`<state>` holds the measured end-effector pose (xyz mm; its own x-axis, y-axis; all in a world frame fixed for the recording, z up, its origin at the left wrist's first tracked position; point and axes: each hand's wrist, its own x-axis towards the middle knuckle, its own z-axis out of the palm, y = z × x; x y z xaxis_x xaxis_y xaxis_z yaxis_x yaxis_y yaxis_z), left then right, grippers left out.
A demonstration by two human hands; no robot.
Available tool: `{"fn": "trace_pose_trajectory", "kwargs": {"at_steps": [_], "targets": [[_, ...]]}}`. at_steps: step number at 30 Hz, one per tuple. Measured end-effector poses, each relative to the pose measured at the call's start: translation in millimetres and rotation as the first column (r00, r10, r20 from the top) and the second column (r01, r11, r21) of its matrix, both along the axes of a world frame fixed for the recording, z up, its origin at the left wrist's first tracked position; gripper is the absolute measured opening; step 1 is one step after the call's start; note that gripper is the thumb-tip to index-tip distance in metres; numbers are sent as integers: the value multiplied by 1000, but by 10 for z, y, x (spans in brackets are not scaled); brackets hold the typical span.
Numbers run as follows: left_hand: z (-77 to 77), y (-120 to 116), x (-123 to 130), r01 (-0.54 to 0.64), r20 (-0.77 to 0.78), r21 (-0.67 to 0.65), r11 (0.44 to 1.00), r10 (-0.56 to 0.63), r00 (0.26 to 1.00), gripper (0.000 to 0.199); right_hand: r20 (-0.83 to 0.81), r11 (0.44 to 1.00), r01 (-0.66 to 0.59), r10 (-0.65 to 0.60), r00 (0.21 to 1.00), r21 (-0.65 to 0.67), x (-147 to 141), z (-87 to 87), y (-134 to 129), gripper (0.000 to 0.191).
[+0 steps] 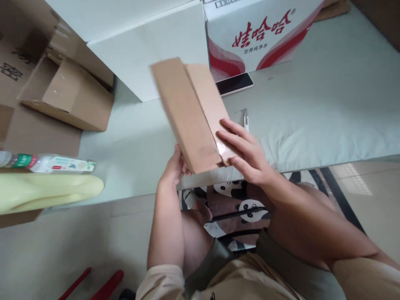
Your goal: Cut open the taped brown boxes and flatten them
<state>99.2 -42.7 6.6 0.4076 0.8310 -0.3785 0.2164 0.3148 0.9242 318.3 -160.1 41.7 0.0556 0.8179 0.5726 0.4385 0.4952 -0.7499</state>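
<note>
A plain brown cardboard box (190, 108), tilted, is held up over the front edge of the bench. My left hand (175, 166) grips its lower left corner, thumb on the near side and the other fingers mostly hidden beneath. On the box's right panel, near the lower end, my right hand (245, 152) lies with its fingers stretched out and spread. A shiny strip, perhaps clear tape, shows under those fingers. Just beyond the right hand, a slim white utility knife (246, 118) rests on the bench cover.
A dark-screened phone (236, 84) lies before a white and red carton (259, 37). Beside that stands a white box (150, 54). Brown cardboard boxes (71, 91), a plastic bottle (46, 162) and a pale yellow object (50, 191) are at left on the pale green bench (328, 104).
</note>
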Motion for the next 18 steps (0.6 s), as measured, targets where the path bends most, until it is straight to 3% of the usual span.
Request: {"fn": "trace_pose_trajectory", "kwargs": {"at_steps": [2,4,5,6,7,8,9,10,12,13,14,16,18], "targets": [[9,-38,1,159,-117,-129,979,-175,978,46,-70,997,78,-78,995,10,21,-1,-2,46],[4,-41,12,282,-196,-94,955,-296,935,35,-124,994,108,-107,986,0,34,-26,10,38],[-4,-28,23,259,-220,2,966,-252,942,30,-135,995,96,-95,986,-5,38,-42,20,34],[-14,-10,36,157,-212,141,978,-125,969,28,-135,997,70,-71,988,-10,43,-57,30,32],[-23,12,50,-14,-148,309,951,63,987,30,-130,999,41,-43,991,-17,48,-68,39,31],[-28,31,64,-197,-29,470,860,238,971,35,-125,1000,10,-13,992,-23,53,-74,45,31],[-25,45,76,-336,111,605,722,342,933,42,-122,999,-21,16,992,-33,57,-75,48,31],[-14,51,86,-398,223,713,578,352,909,47,-121,997,-60,54,991,-49,60,-72,48,31],[32,33,104,-318,259,883,345,207,943,49,-127,984,-157,145,981,-86,63,-61,39,32],[61,13,112,-231,201,937,261,135,970,47,-137,974,-204,189,972,-102,66,-56,32,32],[89,-11,121,-150,133,967,206,94,987,45,-155,965,-237,218,963,-115,72,-52,25,32],[132,-58,135,-58,43,984,166,93,995,43,-205,969,-202,171,964,-145,107,-55,15,35],[146,-89,145,-39,19,985,167,123,992,44,-198,972,14,-62,978,-235,178,-73,16,37]]}}
